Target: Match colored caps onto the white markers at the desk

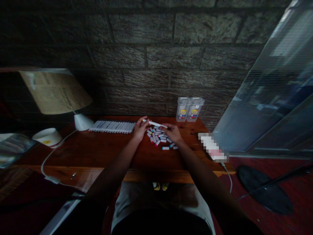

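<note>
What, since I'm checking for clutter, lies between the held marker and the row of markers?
Only the left hand, gripping the marker with the right hand; the row starts just beyond it.
</note>
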### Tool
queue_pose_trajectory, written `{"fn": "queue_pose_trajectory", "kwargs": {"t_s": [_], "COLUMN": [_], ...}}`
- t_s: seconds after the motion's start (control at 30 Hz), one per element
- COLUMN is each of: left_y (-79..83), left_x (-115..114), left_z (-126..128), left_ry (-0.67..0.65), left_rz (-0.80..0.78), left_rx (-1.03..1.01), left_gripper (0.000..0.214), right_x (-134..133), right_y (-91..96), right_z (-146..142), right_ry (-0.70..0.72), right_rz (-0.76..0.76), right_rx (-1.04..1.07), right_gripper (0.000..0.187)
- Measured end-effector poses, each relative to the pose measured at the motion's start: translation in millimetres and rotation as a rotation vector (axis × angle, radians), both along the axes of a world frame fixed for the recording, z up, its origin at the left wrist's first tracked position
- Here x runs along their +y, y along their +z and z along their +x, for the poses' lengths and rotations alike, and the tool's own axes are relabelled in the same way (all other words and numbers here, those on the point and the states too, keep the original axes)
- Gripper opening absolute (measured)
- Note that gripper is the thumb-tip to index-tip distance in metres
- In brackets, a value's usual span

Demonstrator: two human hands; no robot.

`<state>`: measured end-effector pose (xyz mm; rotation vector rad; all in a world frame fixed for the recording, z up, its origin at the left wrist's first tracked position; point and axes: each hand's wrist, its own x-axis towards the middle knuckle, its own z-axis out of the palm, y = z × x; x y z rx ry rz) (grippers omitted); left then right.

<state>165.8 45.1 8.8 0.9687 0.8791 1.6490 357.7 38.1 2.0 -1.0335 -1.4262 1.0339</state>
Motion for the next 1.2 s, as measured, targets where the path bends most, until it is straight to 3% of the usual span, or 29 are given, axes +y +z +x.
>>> {"fn": "queue_pose_trajectory", "kwargs": {"t_s": [0.27,0.87,1.07,1.2], "left_y": [-2.2,1.5,-0.8,0.5], "left_x": [1,-2,-9,-13], "left_z": [0,-3,3,5], "left_ry": [0.018,-0.064,-0.203,-0.213], "left_rz": [0.012,-0.022,0.042,0.095], "left_rx": [0.019,0.069,0.329,0.415], "left_gripper": [0.051,0.063,0.065,0.069], "right_x": [1,-6,-5,-7], "right_y": [-3.2,4.0,2.2,3.3], "right_z": [1,4,4,5], "right_ry": [-0.065,0.054,0.057,0.059], "right_rz": [0.083,0.063,0.167,0.260], "right_rx": [-0.071,-0.078,-0.168,-0.228], "right_gripper": [0.043,0.050,0.046,0.047]}}
